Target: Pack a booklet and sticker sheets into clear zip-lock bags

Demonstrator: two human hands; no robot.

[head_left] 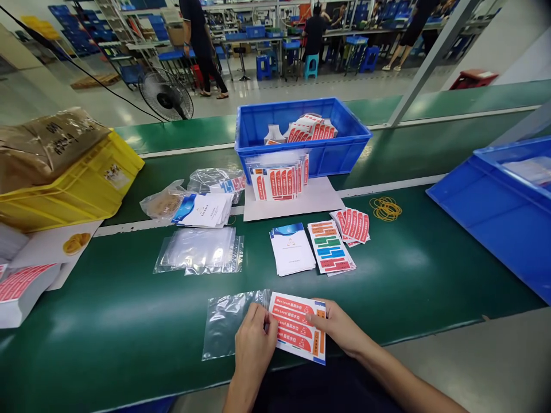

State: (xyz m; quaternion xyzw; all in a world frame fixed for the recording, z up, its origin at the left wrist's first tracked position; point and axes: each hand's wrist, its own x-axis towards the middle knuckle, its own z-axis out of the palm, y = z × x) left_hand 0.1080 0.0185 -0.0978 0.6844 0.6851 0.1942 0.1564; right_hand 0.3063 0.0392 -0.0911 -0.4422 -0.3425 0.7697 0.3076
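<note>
My right hand (331, 321) grips a stack of sticker sheets (295, 321) at its right edge, red "Max Level / Min Level" labels facing up. At the stack's left edge, my left hand (257, 332) pinches the mouth of a clear zip bag (224, 324) that lies flat on the green table. The sheets' left edge meets the bag's opening; whether any of it is inside is hidden by my fingers. Beyond my hands lie white-and-blue booklets (293, 252), multicoloured sticker sheets (331, 246), red sticker sheets (355, 225) and a pile of empty zip bags (200, 249).
A blue bin (301, 152) holds packed sticker bags, with several filled bags (279, 180) standing before it on cardboard (318, 198). Rubber bands (386, 209) lie at right. A yellow crate (107, 183) stands left, another blue bin (486, 212) right. A fan (166, 94) and people are behind.
</note>
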